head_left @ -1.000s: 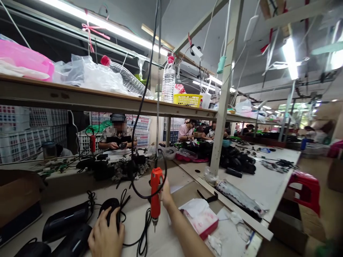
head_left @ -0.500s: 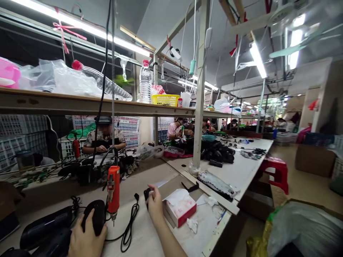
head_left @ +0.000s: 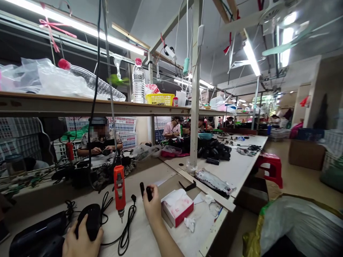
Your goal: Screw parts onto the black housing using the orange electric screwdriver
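Factory workbench (head_left: 150, 235) | black mouse shell (head_left: 89, 221) left of hanging orange screwdriver (head_left: 119, 189), gripped by left hand (head_left: 80, 241) | small black part (head_left: 149, 192) right of screwdriver, pinched by right hand (head_left: 152, 208)

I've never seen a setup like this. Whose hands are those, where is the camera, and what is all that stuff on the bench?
The camera sits on a worker's head, looking forward and down, so the two hands at the bottom are that person's own. The left hand rests on a black rounded part with a cable. The right hand holds a small black piece. Between them an orange electric screwdriver hangs on a cord from above. On the workbench also lie a pink tissue box and crumpled tissue. Other people work across the bench.
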Tool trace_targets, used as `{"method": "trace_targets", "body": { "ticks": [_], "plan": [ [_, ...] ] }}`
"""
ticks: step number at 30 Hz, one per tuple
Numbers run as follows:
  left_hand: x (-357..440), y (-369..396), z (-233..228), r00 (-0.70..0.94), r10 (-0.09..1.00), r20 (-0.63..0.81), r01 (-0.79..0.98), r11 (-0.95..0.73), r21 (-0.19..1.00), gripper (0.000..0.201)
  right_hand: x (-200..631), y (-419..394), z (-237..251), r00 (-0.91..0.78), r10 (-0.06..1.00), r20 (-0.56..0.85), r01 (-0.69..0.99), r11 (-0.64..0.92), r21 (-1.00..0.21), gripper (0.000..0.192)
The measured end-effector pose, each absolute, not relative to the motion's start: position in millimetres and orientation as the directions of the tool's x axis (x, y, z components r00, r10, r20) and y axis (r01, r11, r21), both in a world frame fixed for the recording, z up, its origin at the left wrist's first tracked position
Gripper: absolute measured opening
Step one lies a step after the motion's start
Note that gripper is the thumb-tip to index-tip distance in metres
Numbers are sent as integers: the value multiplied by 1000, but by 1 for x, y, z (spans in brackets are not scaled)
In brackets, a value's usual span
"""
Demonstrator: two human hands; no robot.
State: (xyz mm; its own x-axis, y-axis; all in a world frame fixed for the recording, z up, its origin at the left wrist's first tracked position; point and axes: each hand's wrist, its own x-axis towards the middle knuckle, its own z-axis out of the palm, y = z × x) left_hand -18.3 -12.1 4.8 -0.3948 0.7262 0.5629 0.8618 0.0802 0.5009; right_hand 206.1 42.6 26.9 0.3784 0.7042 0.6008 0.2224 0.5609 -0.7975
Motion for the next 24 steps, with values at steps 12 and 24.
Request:
{"method": "trace_targets", "body": {
  "ticks": [12, 24],
  "plan": [
    [-23, -19, 26, -613, 735, 288, 562, 150, 813, 88, 209, 40, 31, 410, 641, 649, 298, 578, -759, 51],
    [-14, -31, 40, -770, 615, 169, 267, 70, 961, 85, 208, 36, 34, 399, 632, 664, 339, 571, -748, 50]
  ]
}}
